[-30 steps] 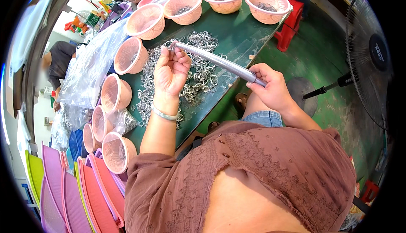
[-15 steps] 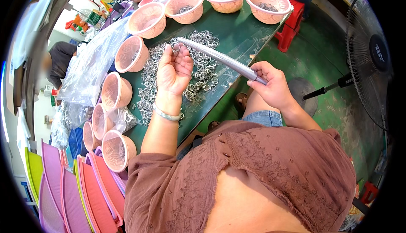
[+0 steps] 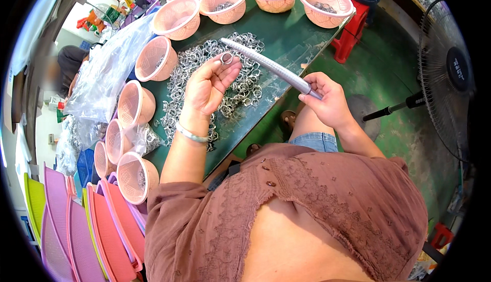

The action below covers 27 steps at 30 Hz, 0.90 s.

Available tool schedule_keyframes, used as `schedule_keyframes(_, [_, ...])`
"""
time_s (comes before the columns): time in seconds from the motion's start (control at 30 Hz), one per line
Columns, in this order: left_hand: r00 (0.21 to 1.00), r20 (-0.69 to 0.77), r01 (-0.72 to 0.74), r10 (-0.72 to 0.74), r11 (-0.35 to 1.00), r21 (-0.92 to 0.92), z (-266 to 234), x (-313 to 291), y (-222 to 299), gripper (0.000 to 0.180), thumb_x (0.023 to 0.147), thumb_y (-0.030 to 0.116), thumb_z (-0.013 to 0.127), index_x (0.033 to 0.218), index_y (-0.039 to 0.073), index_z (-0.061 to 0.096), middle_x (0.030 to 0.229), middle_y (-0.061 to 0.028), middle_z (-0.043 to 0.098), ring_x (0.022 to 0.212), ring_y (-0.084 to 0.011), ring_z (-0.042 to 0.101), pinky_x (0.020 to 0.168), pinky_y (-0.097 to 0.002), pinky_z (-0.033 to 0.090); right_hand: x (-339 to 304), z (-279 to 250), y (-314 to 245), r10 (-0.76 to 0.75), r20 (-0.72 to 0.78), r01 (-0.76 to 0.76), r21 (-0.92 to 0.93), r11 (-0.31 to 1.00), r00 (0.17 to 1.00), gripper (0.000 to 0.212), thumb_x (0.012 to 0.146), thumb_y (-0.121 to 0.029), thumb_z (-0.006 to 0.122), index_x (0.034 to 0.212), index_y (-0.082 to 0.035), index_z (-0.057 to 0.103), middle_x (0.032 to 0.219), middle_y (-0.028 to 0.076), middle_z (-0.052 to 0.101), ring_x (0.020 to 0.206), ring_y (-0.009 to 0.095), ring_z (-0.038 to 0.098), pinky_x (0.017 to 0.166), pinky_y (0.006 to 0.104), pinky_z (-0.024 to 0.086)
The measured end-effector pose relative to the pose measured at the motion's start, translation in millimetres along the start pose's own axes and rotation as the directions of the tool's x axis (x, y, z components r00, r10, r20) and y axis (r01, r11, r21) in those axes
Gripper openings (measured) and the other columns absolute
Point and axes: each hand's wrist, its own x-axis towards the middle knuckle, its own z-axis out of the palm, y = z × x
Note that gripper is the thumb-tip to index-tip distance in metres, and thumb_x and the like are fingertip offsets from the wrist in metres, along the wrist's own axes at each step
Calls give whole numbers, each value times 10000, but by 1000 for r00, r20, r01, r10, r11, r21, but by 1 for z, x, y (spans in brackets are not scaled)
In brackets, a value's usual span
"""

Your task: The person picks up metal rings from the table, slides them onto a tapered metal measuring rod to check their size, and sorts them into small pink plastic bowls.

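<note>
Between the thumb and fingers of my left hand [image 3: 208, 85] is a silver ring [image 3: 226, 58], held palm up over the table. My right hand [image 3: 326, 98] grips the handle end of a tapered metal ring mandrel [image 3: 271, 67]. The mandrel's thin tip points up and left, just beyond the ring and apart from it. Under my left hand spreads a heap of loose silver rings [image 3: 245, 87] on the green table [image 3: 291, 31].
Pink baskets, such as this basket [image 3: 176, 18], line the table's far and left edges, several holding rings. Clear plastic bags [image 3: 110, 72] lie at left, above stacked coloured trays [image 3: 76, 220]. A red stool [image 3: 353, 28] and black fan [image 3: 445, 72] stand right.
My left hand has shifted slightly left and tilted, and the ring now shows apart from the mandrel's tip. My right hand keeps its grip on the mandrel.
</note>
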Motion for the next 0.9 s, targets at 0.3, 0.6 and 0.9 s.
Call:
schedule_keyframes(0.3, [1000, -17, 22, -17, 931, 364, -3, -10, 6, 273, 868, 5, 480, 1131, -58, 510, 988, -170, 606, 902, -237, 617, 841, -330, 509, 0, -1, 3, 32, -9, -32, 19, 999, 999, 238, 730, 54, 618, 949, 18, 532, 756, 29, 581, 697, 60, 521, 631, 213, 424])
schedule_keyframes(0.6, [995, 82, -20, -60, 677, 735, -24, -12, 22, 300, 895, 79, 446, 1173, 8, 532, 854, -28, 614, 706, -69, 541, 650, -197, 446, 0, 1, 5, 63, -2, -63, 6, 998, 998, 226, 725, 62, 622, 930, 20, 536, 745, 17, 561, 685, 56, 507, 617, 203, 411])
schedule_keyframes(0.9, [966, 221, -146, -131, 424, 894, -20, -8, 43, 511, 814, 80, 460, 1313, 21, 369, 776, -6, 532, 734, -95, 543, 684, -234, 449, -1, -2, 8, 93, -3, -93, -74, 993, 996, 225, 720, 41, 635, 925, 21, 544, 749, 20, 576, 682, 63, 516, 627, 210, 424])
